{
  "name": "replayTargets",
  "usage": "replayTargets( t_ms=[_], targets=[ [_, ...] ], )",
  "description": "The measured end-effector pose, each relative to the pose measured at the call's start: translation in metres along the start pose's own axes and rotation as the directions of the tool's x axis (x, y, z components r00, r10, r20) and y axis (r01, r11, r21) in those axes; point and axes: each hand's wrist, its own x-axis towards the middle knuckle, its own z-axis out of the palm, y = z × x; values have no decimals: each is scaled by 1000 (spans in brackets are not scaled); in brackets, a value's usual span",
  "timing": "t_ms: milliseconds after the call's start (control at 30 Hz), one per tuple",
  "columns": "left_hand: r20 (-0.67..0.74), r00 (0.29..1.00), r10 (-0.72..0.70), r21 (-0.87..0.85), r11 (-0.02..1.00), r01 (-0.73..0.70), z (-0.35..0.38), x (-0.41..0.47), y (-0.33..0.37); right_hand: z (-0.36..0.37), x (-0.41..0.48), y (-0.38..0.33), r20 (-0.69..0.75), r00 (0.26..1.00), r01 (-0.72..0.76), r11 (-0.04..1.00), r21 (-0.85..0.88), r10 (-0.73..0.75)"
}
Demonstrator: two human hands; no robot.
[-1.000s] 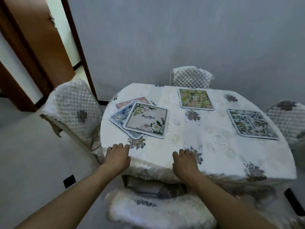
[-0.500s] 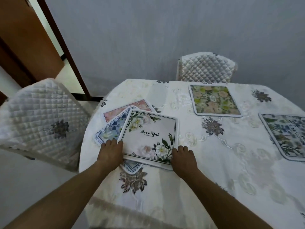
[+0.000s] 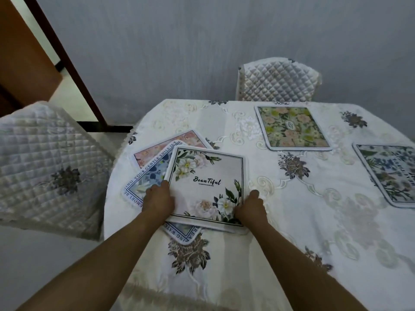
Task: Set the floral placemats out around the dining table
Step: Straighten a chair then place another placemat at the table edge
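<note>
Three placemats lie stacked at the table's left. On top is the white "Beautiful" placemat (image 3: 206,182) with white flowers. Under it lies a blue placemat (image 3: 148,176) with lettering around its border, and a pink placemat (image 3: 168,144) at the bottom. My left hand (image 3: 158,202) grips the white placemat's near left edge. Its near right corner is held by my right hand (image 3: 251,208). A green and pink floral placemat (image 3: 292,127) lies flat at the far side, and a blue-green floral placemat (image 3: 390,173) lies at the right edge.
The round table (image 3: 280,221) wears a white embroidered cloth with dark flower motifs. A quilted chair (image 3: 277,80) stands at the far side, another quilted chair (image 3: 47,167) at the left. A grey wall is behind, and a brown door frame (image 3: 65,61) stands at far left.
Both hands went from the table's near edge forward to the stack and took hold of the white placemat's near corners. The view moved closer to the table.
</note>
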Motion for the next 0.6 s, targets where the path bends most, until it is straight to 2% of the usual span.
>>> replayTargets(
  t_ms=[67,167,333,600],
  targets=[
    [-17,999,27,-30,999,-28,-3,-1,-2,-3,4,1,8,999,-37,997,73,37],
    [-48,997,61,-59,996,-64,-9,-6,-4,-7,1,2,-29,1000,11,998,65,-9],
    [-112,975,193,9,981,-193,-26,-32,-7,-27,-30,-4,-97,983,153,987,-55,-157],
    [-145,882,448,101,894,-437,-71,-115,36,-110,-113,25,-228,949,169,962,-216,-218]
  ],
)
